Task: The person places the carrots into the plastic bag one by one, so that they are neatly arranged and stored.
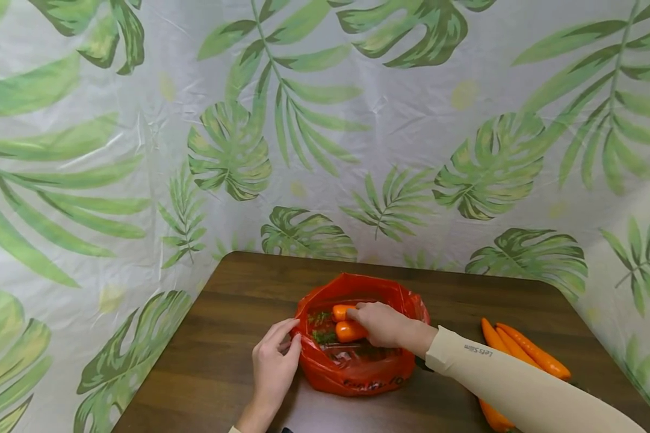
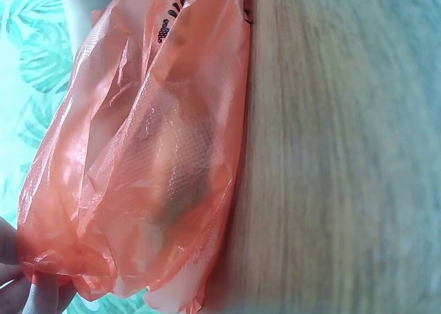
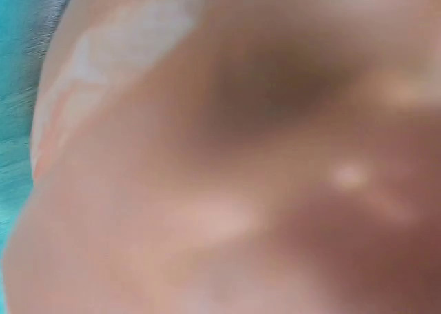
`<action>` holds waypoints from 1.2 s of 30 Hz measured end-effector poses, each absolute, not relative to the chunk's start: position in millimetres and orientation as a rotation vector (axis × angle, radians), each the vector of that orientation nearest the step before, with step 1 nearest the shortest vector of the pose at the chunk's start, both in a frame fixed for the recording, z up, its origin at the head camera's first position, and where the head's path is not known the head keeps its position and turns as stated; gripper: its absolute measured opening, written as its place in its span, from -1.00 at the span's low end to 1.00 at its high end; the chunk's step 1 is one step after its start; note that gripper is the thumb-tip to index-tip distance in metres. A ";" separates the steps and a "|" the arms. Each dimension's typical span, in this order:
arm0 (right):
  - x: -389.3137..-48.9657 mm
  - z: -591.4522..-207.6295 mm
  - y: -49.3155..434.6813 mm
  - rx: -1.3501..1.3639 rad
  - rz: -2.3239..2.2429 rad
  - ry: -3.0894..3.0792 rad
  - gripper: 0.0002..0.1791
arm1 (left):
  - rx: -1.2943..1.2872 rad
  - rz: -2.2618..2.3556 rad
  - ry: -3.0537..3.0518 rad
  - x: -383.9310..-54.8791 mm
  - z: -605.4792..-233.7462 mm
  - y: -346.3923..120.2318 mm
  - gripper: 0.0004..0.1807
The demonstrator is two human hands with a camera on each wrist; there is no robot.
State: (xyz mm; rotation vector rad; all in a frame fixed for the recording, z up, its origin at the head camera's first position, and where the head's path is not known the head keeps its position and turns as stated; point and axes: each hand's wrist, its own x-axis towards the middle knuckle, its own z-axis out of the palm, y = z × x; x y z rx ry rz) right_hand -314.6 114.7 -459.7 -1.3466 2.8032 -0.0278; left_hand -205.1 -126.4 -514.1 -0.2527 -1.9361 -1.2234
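A red plastic bag (image 1: 346,379) stands with its mouth spread wide on the table. My left hand (image 1: 274,361) pinches the bag's left rim; its fingers (image 2: 43,297) are at the bag's edge in the left wrist view. Reaching in from the right, my right hand (image 1: 381,325) grips a carrot (image 1: 351,331) inside the bag. Another carrot (image 1: 342,311) lies beside it at my fingertips. Green carrot tops (image 1: 323,335) show at the left inside the bag. The right wrist view is blurred and mostly filled by skin.
To the right of the bag, several carrots (image 1: 538,352) lie on the brown wooden table (image 1: 206,361), partly under my right sleeve (image 1: 498,373). One more carrot (image 1: 494,415) sits near the front, below that sleeve. A leaf-patterned sheet (image 1: 314,180) hangs behind the table.
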 end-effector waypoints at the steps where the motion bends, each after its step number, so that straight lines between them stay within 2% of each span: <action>1: -314.6 -460.1 114.2 -1.343 -0.031 2.815 -0.46 | -0.258 -1.220 -1.930 -205.0 -514.0 -126.3 -0.63; 11: -319.4 -465.2 110.3 -1.338 0.069 2.991 -0.63 | -0.239 -1.231 -1.940 -203.7 -514.1 -126.0 -0.65; 22: -324.8 -465.5 112.7 -1.231 0.048 3.042 -0.69 | -0.237 -1.234 -1.948 -204.0 -512.3 -125.6 -0.64; 29: -324.2 -467.5 114.8 -1.293 0.063 3.073 -0.80 | -0.256 -1.206 -1.928 -204.5 -512.5 -125.6 -0.64; 36: -322.7 -459.9 116.7 -1.255 0.094 3.046 -0.82 | -0.230 -1.211 -1.958 -204.8 -514.0 -126.5 -0.64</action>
